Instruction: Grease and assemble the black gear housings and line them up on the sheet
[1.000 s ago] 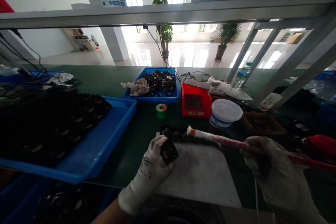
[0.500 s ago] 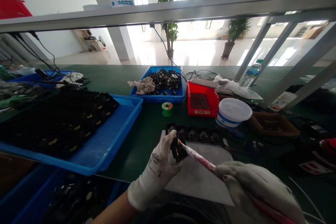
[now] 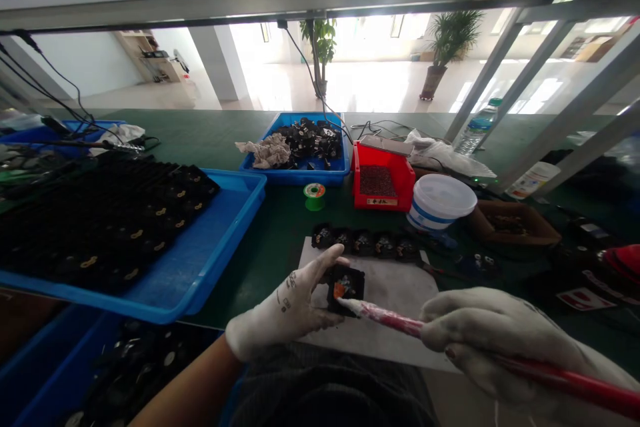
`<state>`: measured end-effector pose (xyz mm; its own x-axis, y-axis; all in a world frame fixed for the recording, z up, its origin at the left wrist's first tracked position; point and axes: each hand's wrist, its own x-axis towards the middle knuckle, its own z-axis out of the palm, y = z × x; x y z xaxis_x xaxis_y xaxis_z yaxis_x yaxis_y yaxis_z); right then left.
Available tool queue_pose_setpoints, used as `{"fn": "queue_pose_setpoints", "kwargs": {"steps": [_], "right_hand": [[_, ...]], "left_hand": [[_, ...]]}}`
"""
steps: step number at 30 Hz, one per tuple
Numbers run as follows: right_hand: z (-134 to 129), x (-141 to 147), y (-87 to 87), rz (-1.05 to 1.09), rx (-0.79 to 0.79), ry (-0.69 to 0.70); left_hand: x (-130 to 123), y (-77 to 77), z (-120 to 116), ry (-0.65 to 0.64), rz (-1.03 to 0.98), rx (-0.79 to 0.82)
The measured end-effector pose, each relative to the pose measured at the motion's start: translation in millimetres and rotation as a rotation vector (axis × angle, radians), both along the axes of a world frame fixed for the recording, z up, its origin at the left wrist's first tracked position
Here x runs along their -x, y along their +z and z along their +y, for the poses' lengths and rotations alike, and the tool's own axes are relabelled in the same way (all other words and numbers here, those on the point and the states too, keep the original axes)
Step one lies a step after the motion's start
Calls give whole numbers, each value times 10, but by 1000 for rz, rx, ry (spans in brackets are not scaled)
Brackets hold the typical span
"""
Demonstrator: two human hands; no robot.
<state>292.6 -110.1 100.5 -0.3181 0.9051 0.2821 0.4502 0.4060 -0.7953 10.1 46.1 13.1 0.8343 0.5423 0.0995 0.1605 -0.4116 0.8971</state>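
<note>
With our left hand [image 3: 295,300], half curled, we are pinching a square black housing [image 3: 357,283] by its left side, its open face turned towards us, above the pale sheet [image 3: 403,287] on the green table [image 3: 280,233]. Our right hand [image 3: 495,327] is closing firmly around a red stick-like tool [image 3: 395,320], and we are bringing its white-wrapped end to the housing's near rim; we cannot tell whether it is pressing. We judge that we are working inside the housing, which is calling for a steady left grip and a fine tool angle. From the housing, a row of similar black housings [image 3: 363,242] is lying from eleven to two o'clock, the green spool [image 3: 315,203] is standing at eleven, and the red bin [image 3: 380,203] is sitting at one.
</note>
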Motion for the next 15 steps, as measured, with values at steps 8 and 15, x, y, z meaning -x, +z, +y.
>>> {"fn": "queue_pose_setpoints", "kwargs": {"steps": [8, 15], "right_hand": [[278, -149, 273, -53, 199, 180], [236, -85, 343, -141, 258, -30]], "left_hand": [[-79, 207, -26, -332, 81, -123], [-292, 176, -89, -258, 186, -173]]}}
